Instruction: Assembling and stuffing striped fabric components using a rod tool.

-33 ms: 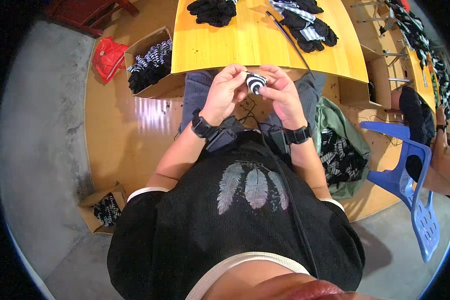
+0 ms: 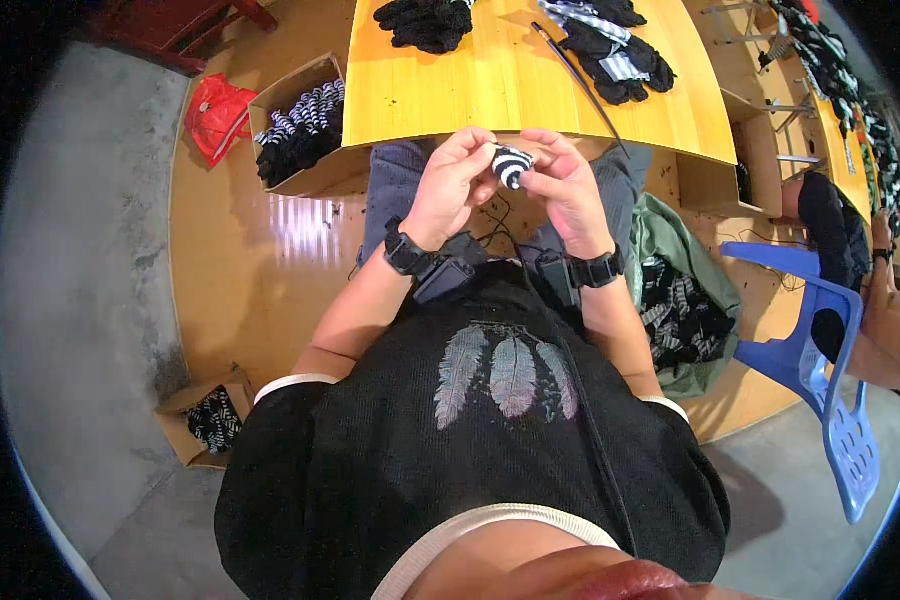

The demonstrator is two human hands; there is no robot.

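Two hands are in use, meeting at 12 o'clock over the person's lap, just beyond the table (image 2: 505,85) edge. Between them is one knit piece (image 2: 511,170), striped black and white. The left hand (image 2: 460,175) has thumb and forefinger pinched on its left side; the right hand (image 2: 562,180) grips its right side likewise, thumb low on the stripes. Both are nearly closed on the piece, other fingers curled. Each wrist wears one black band, two in all.

The one near table, at 12 o'clock, bears two black knit heaps: the left heap (image 2: 425,25) and the right heap (image 2: 620,75), the latter mixed with grey-and-white stripes. Pieces within them overlap too much to count. One dark stick (image 2: 580,85) lies just beside the right heap.

Three boxes show: a big box (image 2: 320,180) of striped knits between 10 and 11 o'clock, a small box (image 2: 182,437) of black-and-white pieces at 8, and a third box (image 2: 710,190) at 2. One red bag (image 2: 218,115) sits at 10. At 3 are one green sack (image 2: 675,225) of patterned knits, one blue chair (image 2: 795,365) and, beyond, one co-worker (image 2: 882,320).
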